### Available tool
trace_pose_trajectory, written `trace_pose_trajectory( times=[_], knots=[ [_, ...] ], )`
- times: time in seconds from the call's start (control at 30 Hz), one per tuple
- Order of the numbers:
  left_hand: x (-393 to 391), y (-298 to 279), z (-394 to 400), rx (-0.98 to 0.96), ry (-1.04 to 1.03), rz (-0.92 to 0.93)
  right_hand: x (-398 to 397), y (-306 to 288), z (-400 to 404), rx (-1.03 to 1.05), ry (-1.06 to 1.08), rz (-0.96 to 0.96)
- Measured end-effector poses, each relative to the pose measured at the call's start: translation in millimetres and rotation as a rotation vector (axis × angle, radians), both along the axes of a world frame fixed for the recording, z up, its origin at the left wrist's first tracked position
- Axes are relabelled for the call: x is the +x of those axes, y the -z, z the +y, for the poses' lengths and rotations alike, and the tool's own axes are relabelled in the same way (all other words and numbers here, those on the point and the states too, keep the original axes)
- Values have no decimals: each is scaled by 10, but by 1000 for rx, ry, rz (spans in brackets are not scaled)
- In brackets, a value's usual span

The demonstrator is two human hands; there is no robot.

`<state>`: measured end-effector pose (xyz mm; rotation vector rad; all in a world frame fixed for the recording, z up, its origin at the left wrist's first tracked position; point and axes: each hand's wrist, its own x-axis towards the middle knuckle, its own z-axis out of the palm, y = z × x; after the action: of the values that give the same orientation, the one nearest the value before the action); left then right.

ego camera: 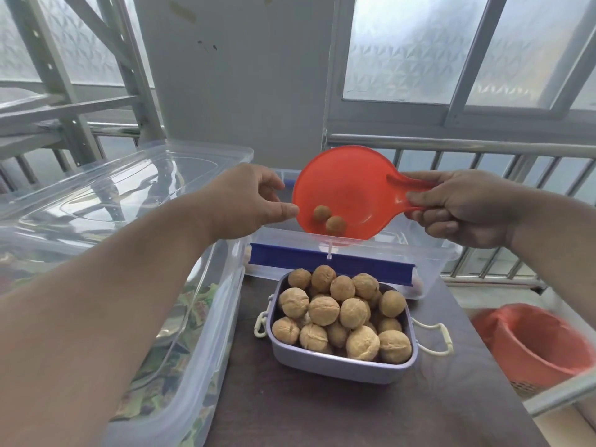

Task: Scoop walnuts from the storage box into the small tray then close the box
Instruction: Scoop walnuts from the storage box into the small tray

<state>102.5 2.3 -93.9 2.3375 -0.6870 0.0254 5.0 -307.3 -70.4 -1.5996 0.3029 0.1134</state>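
A large clear plastic bin point(180, 317) with its transparent lid point(129, 185) was seen along the left of the scene, holding green-patterned packets. A dark brown table point(354, 411) filled the near centre, and to the right of it, lower down, stood a red basket point(532, 343). Beyond the table's middle the clear storage box point(429, 253) was placed, with a blue latch bar point(332, 264) across its near edge. Just in front of that bar the small lilac tray point(342, 362) was set on the table, heaped with walnuts point(335, 314). An orange scoop point(348, 191) was held tilted above the storage box, its bowl turned toward the camera, and two walnuts in the scoop point(329, 219) were gathered at its lower left rim. The scoop's handle was gripped by the right hand point(464, 208), with the fingers curled round it and the thumb on top. The left hand point(251, 201) was held just beside the scoop's left rim, holding nothing, its fingers loosely bent and the thumb tip at or almost at the rim; actual contact could not be told.
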Motion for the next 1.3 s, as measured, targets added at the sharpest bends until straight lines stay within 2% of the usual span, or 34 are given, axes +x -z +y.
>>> trace_pose_trajectory(
  times=[0.2,0.7,0.87,1.0,1.17,1.3],
  knots=[
    [-7,-13,5,-73,36,3,-144,-26,21,82,13,-70],
    [-156,-51,-102,-186,369,98,-1080,134,95,-27,173,-330],
    [-197,-50,-138,-209,457,108,-1348,278,191,-152,232,-482],
    [-224,-31,-152,-233,500,154,-1532,391,287,-265,238,-532],
    [-267,-14,-202,-275,534,178,-1723,512,380,-630,234,-604],
    [-272,-13,-217,-284,535,167,-1746,544,473,-696,226,-647]
  ],
)
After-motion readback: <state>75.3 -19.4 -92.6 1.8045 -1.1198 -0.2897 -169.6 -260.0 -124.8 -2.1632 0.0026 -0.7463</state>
